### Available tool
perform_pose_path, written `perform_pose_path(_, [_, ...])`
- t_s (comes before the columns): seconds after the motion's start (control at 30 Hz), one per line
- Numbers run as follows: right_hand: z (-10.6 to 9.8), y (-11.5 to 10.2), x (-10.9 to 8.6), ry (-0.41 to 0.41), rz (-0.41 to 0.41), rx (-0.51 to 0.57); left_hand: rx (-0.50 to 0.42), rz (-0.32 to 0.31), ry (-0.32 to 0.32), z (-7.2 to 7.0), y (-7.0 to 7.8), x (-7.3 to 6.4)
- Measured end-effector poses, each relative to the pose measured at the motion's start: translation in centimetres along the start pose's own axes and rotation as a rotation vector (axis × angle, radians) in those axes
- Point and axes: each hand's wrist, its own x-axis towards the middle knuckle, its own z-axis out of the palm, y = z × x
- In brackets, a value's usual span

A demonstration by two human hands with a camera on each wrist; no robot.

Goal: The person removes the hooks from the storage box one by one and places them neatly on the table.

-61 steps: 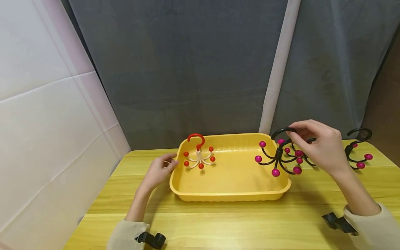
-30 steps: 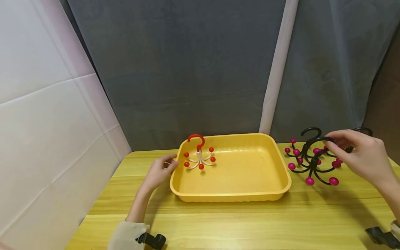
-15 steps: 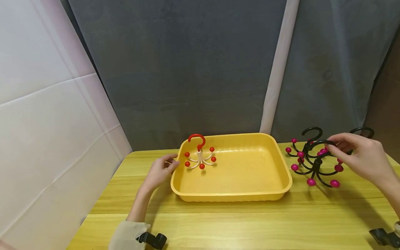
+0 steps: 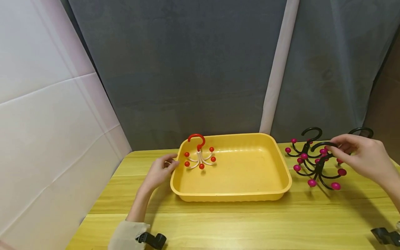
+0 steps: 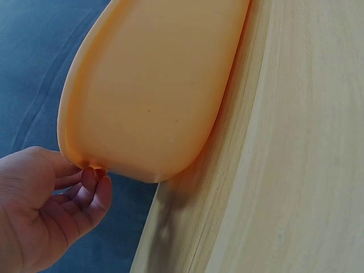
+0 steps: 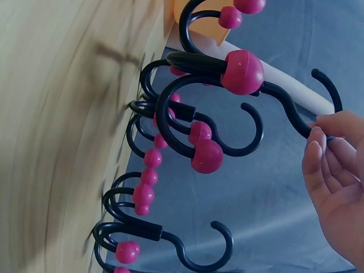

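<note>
My right hand (image 4: 362,152) pinches the top hook of a black claw hanger (image 4: 319,168) with pink ball tips. In the right wrist view this hanger hangs apart from the wooden table. Two similar hangers stand on the table behind it: one black claw hanger (image 6: 153,108) is partly covered by the held one, and another black claw hanger (image 6: 142,229) is mostly hidden by my hand in the head view. My left hand (image 4: 159,170) grips the left rim of a yellow tray (image 4: 231,198). A white claw hanger (image 4: 199,156) with a red hook and red balls stands inside the tray's left part.
The wooden table (image 4: 218,225) carries the tray and hangers. A dark grey curtain (image 4: 187,69) hangs behind it, with a pale pole (image 4: 276,66) in front of the curtain. White padded panels (image 4: 53,139) flank the left side.
My right hand has carried the black claw hanger from over the tray's right side out to the right, then slightly lower. My left hand has stayed at the tray rim.
</note>
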Motion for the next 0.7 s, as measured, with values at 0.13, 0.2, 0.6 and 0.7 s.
perform_pose_path(0.13, [-0.1,0.4,-0.1,-0.053,0.03,0.007,0.005,0.0,0.002,0.0,0.0,0.0])
perform_pose_path(0.2, [0.0,0.7,-0.1,-0.077,0.038,0.009,0.008,-0.001,0.003,0.0,0.0,0.0])
perform_pose_path(0.6, [0.0,2.0,-0.3,-0.245,0.073,0.014,0.011,0.002,0.004,0.0,0.1,0.0])
perform_pose_path(0.7, [0.0,2.1,-0.4,-0.28,0.073,0.023,0.011,0.003,0.004,0.0,0.1,0.0])
